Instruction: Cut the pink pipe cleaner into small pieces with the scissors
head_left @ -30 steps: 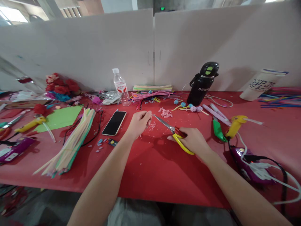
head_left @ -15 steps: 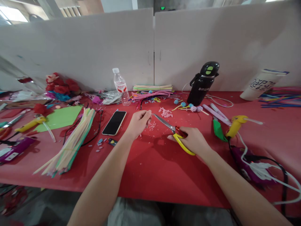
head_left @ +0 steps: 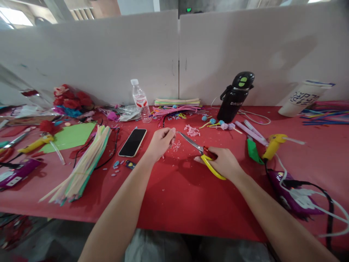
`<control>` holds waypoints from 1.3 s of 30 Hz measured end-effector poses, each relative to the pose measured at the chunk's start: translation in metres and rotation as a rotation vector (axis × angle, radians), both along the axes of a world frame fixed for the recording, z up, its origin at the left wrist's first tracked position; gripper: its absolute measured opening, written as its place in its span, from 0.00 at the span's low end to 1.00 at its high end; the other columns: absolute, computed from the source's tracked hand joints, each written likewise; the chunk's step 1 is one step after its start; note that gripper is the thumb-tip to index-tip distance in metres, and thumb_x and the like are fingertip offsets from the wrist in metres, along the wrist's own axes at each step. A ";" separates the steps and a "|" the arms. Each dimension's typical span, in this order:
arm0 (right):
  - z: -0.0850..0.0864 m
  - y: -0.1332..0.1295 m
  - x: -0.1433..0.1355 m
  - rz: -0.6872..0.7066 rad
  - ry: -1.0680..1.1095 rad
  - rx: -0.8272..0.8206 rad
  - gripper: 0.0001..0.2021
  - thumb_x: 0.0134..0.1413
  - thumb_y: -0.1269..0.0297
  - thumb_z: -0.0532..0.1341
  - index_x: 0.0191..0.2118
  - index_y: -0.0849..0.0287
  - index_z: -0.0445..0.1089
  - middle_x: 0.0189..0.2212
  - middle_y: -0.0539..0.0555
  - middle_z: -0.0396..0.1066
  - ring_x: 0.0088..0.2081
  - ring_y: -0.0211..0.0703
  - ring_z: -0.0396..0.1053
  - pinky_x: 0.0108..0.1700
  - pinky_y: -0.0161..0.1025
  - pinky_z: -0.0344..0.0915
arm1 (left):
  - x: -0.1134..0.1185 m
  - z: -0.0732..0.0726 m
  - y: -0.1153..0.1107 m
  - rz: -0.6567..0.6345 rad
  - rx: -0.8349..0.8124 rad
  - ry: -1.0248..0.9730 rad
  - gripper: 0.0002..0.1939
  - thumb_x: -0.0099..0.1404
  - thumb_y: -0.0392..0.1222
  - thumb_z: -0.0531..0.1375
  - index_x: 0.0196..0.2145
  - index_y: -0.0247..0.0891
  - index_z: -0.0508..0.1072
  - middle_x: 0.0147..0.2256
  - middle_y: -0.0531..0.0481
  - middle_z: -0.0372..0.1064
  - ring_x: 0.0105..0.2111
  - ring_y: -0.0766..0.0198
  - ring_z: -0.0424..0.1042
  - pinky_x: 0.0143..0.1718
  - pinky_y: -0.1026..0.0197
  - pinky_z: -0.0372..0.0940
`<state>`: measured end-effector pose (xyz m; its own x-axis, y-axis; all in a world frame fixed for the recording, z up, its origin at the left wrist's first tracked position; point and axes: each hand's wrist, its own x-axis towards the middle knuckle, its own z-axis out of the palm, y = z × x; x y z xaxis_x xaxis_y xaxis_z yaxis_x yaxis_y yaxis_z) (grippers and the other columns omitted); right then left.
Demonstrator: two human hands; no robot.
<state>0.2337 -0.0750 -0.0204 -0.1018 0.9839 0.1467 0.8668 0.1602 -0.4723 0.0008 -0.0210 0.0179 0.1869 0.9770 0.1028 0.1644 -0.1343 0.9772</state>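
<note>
My right hand (head_left: pixel 223 162) is closed around the yellow and red handles of a pair of scissors (head_left: pixel 192 142). Their blades point left, with the tips just beside my left fingertips. My left hand (head_left: pixel 163 142) is pinched over the middle of the table; what it grips is too small and too covered to make out. Small pink scraps (head_left: pixel 176 146) are scattered on the red table beneath the blades. Behind the scissors lies a little heap of short pink pipe-cleaner pieces (head_left: pixel 191 130).
A phone (head_left: pixel 132 142) and a bundle of pale pipe cleaners (head_left: pixel 84 165) lie to the left. A plastic bottle (head_left: pixel 141 102) and black flask (head_left: pixel 236 98) stand behind. At right, a yellow glue gun (head_left: pixel 274 145) sits near a purple power strip (head_left: pixel 291 196) with looping cables.
Almost nothing differs. Both hands and the scissors hold nearly the same place; a shadow on the white panel at right has shifted.
</note>
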 end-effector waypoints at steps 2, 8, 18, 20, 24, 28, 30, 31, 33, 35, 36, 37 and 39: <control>0.000 0.000 0.000 -0.003 0.003 0.006 0.23 0.44 0.43 0.59 0.19 0.57 0.54 0.15 0.47 0.57 0.19 0.34 0.51 0.21 0.32 0.45 | 0.000 0.001 -0.001 0.001 -0.013 -0.002 0.19 0.63 0.54 0.53 0.23 0.36 0.61 0.18 0.56 0.55 0.14 0.76 0.50 0.15 0.70 0.44; -0.001 0.000 0.000 0.011 0.012 0.022 0.23 0.45 0.42 0.59 0.19 0.57 0.54 0.15 0.47 0.57 0.18 0.34 0.51 0.22 0.33 0.45 | 0.001 0.002 -0.001 -0.002 -0.019 0.010 0.19 0.63 0.54 0.53 0.23 0.36 0.61 0.17 0.57 0.55 0.15 0.76 0.51 0.16 0.70 0.46; -0.002 0.002 0.001 -0.002 0.021 0.029 0.24 0.45 0.40 0.58 0.19 0.57 0.56 0.15 0.48 0.57 0.19 0.35 0.53 0.22 0.33 0.44 | -0.001 0.002 0.000 -0.005 0.059 0.064 0.19 0.63 0.53 0.53 0.24 0.36 0.63 0.19 0.56 0.57 0.17 0.74 0.54 0.19 0.68 0.50; -0.001 0.002 0.002 -0.016 0.029 0.024 0.24 0.45 0.40 0.58 0.19 0.57 0.55 0.15 0.47 0.56 0.19 0.35 0.52 0.22 0.33 0.44 | -0.003 0.005 0.000 -0.007 0.100 0.102 0.18 0.64 0.52 0.53 0.25 0.35 0.65 0.20 0.54 0.59 0.19 0.73 0.56 0.21 0.68 0.52; 0.003 0.000 0.001 -0.015 0.061 0.023 0.24 0.45 0.41 0.59 0.19 0.57 0.53 0.15 0.46 0.54 0.19 0.34 0.51 0.22 0.32 0.44 | -0.009 0.008 -0.001 -0.033 0.131 0.153 0.17 0.65 0.51 0.52 0.26 0.35 0.66 0.22 0.53 0.61 0.21 0.73 0.59 0.23 0.68 0.55; 0.005 -0.002 0.000 0.039 0.114 0.001 0.24 0.45 0.42 0.60 0.19 0.57 0.56 0.16 0.46 0.54 0.20 0.33 0.52 0.22 0.31 0.46 | -0.012 0.007 0.001 -0.051 0.154 0.191 0.15 0.65 0.50 0.52 0.28 0.35 0.66 0.22 0.53 0.61 0.20 0.73 0.59 0.23 0.68 0.56; 0.005 -0.003 -0.001 0.054 0.136 -0.011 0.24 0.44 0.41 0.60 0.19 0.58 0.56 0.16 0.46 0.54 0.20 0.33 0.52 0.21 0.31 0.46 | -0.013 0.007 0.001 -0.051 0.166 0.220 0.15 0.65 0.49 0.52 0.28 0.35 0.66 0.22 0.53 0.61 0.20 0.72 0.59 0.23 0.68 0.56; 0.005 -0.003 -0.001 0.058 0.145 -0.015 0.24 0.44 0.41 0.60 0.19 0.58 0.56 0.15 0.46 0.54 0.20 0.33 0.51 0.21 0.31 0.46 | -0.013 0.007 0.001 -0.052 0.177 0.235 0.15 0.65 0.49 0.52 0.28 0.35 0.66 0.22 0.53 0.62 0.20 0.72 0.59 0.23 0.68 0.57; 0.005 -0.003 -0.001 0.068 0.159 -0.025 0.25 0.44 0.41 0.60 0.19 0.58 0.57 0.16 0.45 0.54 0.20 0.33 0.51 0.21 0.31 0.45 | -0.013 0.008 0.002 -0.051 0.207 0.262 0.14 0.65 0.48 0.52 0.27 0.36 0.65 0.22 0.53 0.62 0.20 0.72 0.60 0.23 0.68 0.57; 0.005 -0.003 -0.001 0.071 0.161 -0.033 0.25 0.43 0.40 0.61 0.19 0.58 0.57 0.15 0.45 0.54 0.20 0.33 0.50 0.21 0.31 0.44 | -0.014 0.008 0.002 -0.054 0.236 0.287 0.14 0.65 0.48 0.52 0.27 0.36 0.65 0.22 0.53 0.62 0.20 0.72 0.60 0.23 0.68 0.56; 0.004 -0.003 -0.001 0.069 0.157 -0.036 0.25 0.43 0.40 0.61 0.19 0.58 0.57 0.15 0.45 0.54 0.20 0.33 0.50 0.21 0.32 0.44 | -0.014 0.007 0.002 -0.055 0.247 0.301 0.14 0.65 0.47 0.52 0.27 0.36 0.65 0.23 0.53 0.62 0.20 0.72 0.60 0.22 0.68 0.56; 0.004 -0.003 0.000 0.068 0.153 -0.042 0.25 0.42 0.40 0.61 0.19 0.58 0.57 0.15 0.45 0.54 0.20 0.33 0.50 0.21 0.32 0.43 | -0.015 0.007 0.003 -0.056 0.255 0.316 0.14 0.65 0.47 0.52 0.27 0.36 0.65 0.23 0.53 0.62 0.21 0.72 0.60 0.22 0.68 0.56; 0.002 -0.002 0.001 0.073 0.151 -0.064 0.25 0.42 0.39 0.61 0.19 0.58 0.58 0.16 0.45 0.54 0.20 0.33 0.50 0.21 0.32 0.44 | -0.015 0.007 0.003 -0.055 0.272 0.340 0.13 0.65 0.47 0.51 0.27 0.36 0.65 0.23 0.53 0.61 0.21 0.71 0.59 0.23 0.68 0.55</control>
